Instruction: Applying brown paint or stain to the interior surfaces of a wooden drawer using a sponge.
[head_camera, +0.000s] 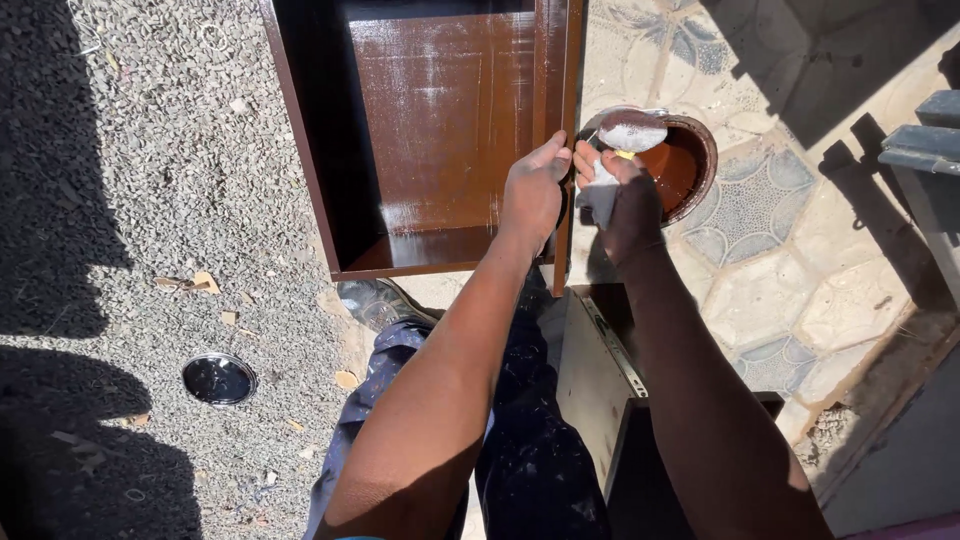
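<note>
Top of the brown cabinet (440, 130) beyond the frame's edge; bowl (680, 165) partly behind the right hand (625, 205).
</note>
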